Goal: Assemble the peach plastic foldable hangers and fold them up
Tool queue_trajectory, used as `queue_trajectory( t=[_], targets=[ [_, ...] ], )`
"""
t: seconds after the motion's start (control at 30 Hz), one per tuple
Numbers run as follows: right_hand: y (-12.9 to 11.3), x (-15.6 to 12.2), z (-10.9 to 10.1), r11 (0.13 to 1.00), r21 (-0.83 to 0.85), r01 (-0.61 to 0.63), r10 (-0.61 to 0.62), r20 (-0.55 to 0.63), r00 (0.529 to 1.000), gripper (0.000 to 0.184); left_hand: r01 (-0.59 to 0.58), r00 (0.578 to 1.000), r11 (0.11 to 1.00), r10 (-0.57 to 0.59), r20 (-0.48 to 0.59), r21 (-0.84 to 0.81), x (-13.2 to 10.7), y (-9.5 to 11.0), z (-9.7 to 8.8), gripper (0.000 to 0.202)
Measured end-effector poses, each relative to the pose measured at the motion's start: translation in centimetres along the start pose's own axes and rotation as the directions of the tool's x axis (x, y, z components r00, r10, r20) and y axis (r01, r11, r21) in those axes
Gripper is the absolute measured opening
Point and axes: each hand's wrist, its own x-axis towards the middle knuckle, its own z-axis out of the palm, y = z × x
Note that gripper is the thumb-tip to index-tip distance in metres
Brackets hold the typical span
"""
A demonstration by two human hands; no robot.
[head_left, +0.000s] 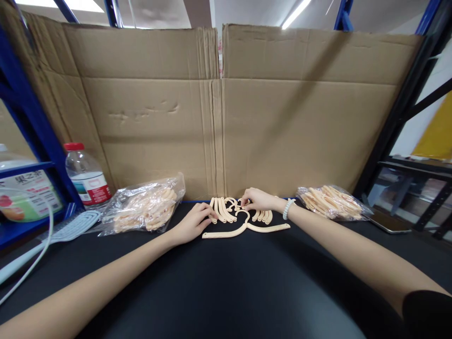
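Head camera: on a black tabletop (226, 287), the left hand (193, 222) is resting its fingertips at curved beige strips (222, 210); the right hand (260, 199) is bending over small hooks (230, 203). Whether either is grasping anything, I cannot tell. One beige hanger (246, 226) is lying nearer the camera.

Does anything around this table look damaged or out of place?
The cardboard behind the table is scuffed and dented left of its middle seam. The swatter, lying at the left near a bag of beige pieces, seems an odd neighbour for them. The hanger shows no obvious damage, and I see no spill.
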Motion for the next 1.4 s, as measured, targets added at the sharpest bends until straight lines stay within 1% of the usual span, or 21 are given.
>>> queue_trajectory(
  t=[0.1, 0.17, 0.23, 0.3, 0.37, 0.47, 0.57, 0.63, 0.7, 0.77, 0.8, 0.83, 0.9, 0.97, 1.03, 1.1, 1.13, 1.23, 1.3, 1.4],
  targets=[
    [-0.1, -0.3, -0.3, 0.997, 0.077, -0.031, 0.038, -0.090, 0.995, 0.006, 0.007, 1.000, 1.000, -0.007, -0.003, -0.007, 0.0, -0.1, 0.0, 0.017],
    [0.0, -0.8, -0.7, 0.988, 0.143, -0.058, 0.082, -0.168, 0.982, 0.004, 0.020, 0.999, 1.000, -0.020, -0.028, -0.010, 0.0, -0.3, 0.0, 0.015],
    [0.1, -1.3, -1.1, 0.972, 0.219, -0.080, 0.135, -0.248, 0.959, 0.005, 0.035, 0.996, 0.999, -0.036, -0.077, -0.014, 0.1, -0.5, 0.0, 0.014],
    [-0.1, -2.0, -1.5, 0.948, 0.304, -0.090, 0.188, -0.309, 0.932, 0.008, 0.049, 0.988, 0.999, -0.052, -0.148, -0.024, 0.1, -0.5, 0.0, 0.014],
    [-0.7, -2.8, -1.8, 0.910, 0.404, -0.091, 0.239, -0.334, 0.912, 0.013, 0.055, 0.970, 0.998, -0.064, -0.237, -0.042, 0.1, -0.2, -0.2, 0.015],
    [-2.3, -4.4, -2.0, 0.826, 0.557, -0.082, 0.310, -0.327, 0.893, 0.019, 0.045, 0.930, 0.996, -0.072, -0.361, -0.082, 0.3, 1.0, -0.6, 0.016],
    [-4.5, -6.3, -1.9, 0.745, 0.664, -0.066, 0.353, -0.309, 0.883, 0.023, 0.018, 0.908, 0.989, -0.077, -0.413, -0.145, 0.6, 2.8, -0.8, 0.016],
    [-5.9, -7.4, -1.5, 0.684, 0.727, -0.051, 0.366, -0.282, 0.887, 0.026, -0.002, 0.911, 0.978, -0.084, -0.405, -0.208, 0.8, 4.2, -0.5, 0.017],
    [-7.2, -8.3, -0.9, 0.578, 0.816, -0.021, 0.393, -0.256, 0.883, 0.028, -0.021, 0.925, 0.964, -0.082, -0.372, -0.264, 0.8, 5.6, 0.0, 0.016],
    [-8.3, -8.8, -0.1, 0.458, 0.889, 0.020, 0.433, -0.243, 0.868, 0.030, -0.037, 0.941, 0.947, -0.075, -0.331, -0.319, 0.6, 6.9, 0.7, 0.015],
    [-8.8, -9.0, 0.4, 0.412, 0.910, 0.040, 0.452, -0.242, 0.859, 0.031, -0.041, 0.948, 0.924, -0.084, -0.306, -0.379, 0.5, 7.5, 1.1, 0.015],
    [-9.2, -9.1, 0.9, 0.384, 0.922, 0.053, 0.464, -0.243, 0.852, 0.031, -0.033, 0.954, 0.899, -0.101, -0.281, -0.437, 0.3, 8.1, 1.4, 0.015],
    [-10.0, -9.3, 2.0, 0.353, 0.933, 0.065, 0.480, -0.240, 0.844, 0.032, -0.002, 0.961, 0.852, -0.143, -0.236, -0.524, -0.1, 8.9, 2.1, 0.018],
    [-10.6, -9.5, 2.9, 0.344, 0.937, 0.052, 0.494, -0.228, 0.839, 0.033, 0.032, 0.960, 0.794, -0.193, -0.202, -0.607, -0.4, 9.5, 2.7, 0.016],
    [-11.0, -9.7, 3.6, 0.333, 0.943, 0.026, 0.512, -0.204, 0.834, 0.033, 0.066, 0.959, 0.714, -0.238, -0.152, -0.697, -0.6, 9.9, 3.2, 0.015],
    [-11.2, -9.8, 3.9, 0.297, 0.955, 0.003, 0.531, -0.168, 0.831, 0.034, 0.094, 0.963, 0.651, -0.253, -0.098, -0.753, -0.7, 10.2, 3.5, 0.015],
    [-11.2, -9.9, 4.0, 0.270, 0.963, -0.006, 0.539, -0.146, 0.829, 0.034, 0.099, 0.965, 0.644, -0.247, -0.084, -0.759, -0.8, 10.3, 3.6, 0.016],
    [-10.9, -10.1, 3.9, 0.196, 0.980, -0.016, 0.556, -0.097, 0.826, 0.033, 0.106, 0.970, 0.663, -0.234, -0.071, -0.741, -0.9, 10.7, 3.4, 0.017],
    [-10.8, -10.2, 3.8, 0.172, 0.985, -0.016, 0.555, -0.083, 0.828, 0.032, 0.128, 0.967, 0.650, -0.249, -0.051, -0.749, -1.0, 10.8, 3.3, 0.016],
    [-10.6, -10.3, 3.8, 0.160, 0.987, -0.011, 0.545, -0.079, 0.835, 0.031, 0.164, 0.955, 0.610, -0.294, -0.029, -0.775, -1.1, 10.7, 3.5, 0.019]
  ],
)
